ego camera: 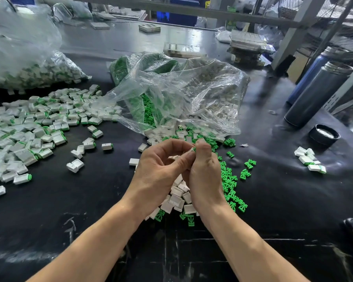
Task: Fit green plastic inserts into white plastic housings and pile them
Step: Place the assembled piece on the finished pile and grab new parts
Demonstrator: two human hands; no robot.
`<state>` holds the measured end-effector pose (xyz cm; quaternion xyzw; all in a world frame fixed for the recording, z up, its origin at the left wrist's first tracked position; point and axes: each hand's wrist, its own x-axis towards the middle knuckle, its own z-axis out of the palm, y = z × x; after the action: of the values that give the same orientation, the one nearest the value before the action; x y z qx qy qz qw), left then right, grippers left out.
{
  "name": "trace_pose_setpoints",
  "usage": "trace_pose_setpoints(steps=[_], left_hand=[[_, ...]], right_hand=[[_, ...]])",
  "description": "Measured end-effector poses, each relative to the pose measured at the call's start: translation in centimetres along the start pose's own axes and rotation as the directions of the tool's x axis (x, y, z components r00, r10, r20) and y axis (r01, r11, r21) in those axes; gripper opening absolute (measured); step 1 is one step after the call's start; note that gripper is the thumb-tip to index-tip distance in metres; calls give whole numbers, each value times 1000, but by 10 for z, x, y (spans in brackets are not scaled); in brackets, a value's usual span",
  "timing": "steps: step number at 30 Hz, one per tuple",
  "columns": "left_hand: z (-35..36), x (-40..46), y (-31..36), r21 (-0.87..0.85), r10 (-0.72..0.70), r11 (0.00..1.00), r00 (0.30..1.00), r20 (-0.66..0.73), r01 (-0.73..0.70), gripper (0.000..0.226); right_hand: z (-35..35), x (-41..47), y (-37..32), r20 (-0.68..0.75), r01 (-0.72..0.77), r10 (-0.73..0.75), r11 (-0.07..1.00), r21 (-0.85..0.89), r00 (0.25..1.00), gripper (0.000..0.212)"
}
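Observation:
Both hands meet above the middle of the black table. My left hand [161, 165] pinches a white housing [190, 151] between thumb and fingers. My right hand [204, 171] grips the same piece, and a bit of a green insert [194, 148] shows at its fingertips; most of both parts is hidden by the fingers. Under the hands lie loose white housings [176, 197], and loose green inserts [229, 185] lie just right of them. A large pile of assembled white-and-green pieces [35, 129] covers the table's left side.
An open clear bag [181, 94] with green inserts and white housings lies behind the hands. A second bag of pieces [29, 66] sits far left. Two flasks [318, 92] and a black lid [324, 134] stand at right, near a few assembled pieces [310, 159].

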<state>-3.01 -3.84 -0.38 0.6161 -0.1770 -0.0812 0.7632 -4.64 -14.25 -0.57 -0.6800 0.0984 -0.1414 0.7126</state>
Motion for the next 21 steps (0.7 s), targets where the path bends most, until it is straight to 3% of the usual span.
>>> trace_pose_setpoints(steps=[6,13,21], left_hand=[[0,0,1,-5,1,1000,1000,-3,-1,19],[5,-1,1,0,3,1000,999,-40,-3,25],[5,-2,1,18,3,1000,999,-44,-2,22]], right_hand=[[0,-1,1,14,-30,28,985,167,1000,57],[-1,4,4,5,-40,40,994,98,999,47],[2,5,6,-62,-59,62,996,62,996,50]])
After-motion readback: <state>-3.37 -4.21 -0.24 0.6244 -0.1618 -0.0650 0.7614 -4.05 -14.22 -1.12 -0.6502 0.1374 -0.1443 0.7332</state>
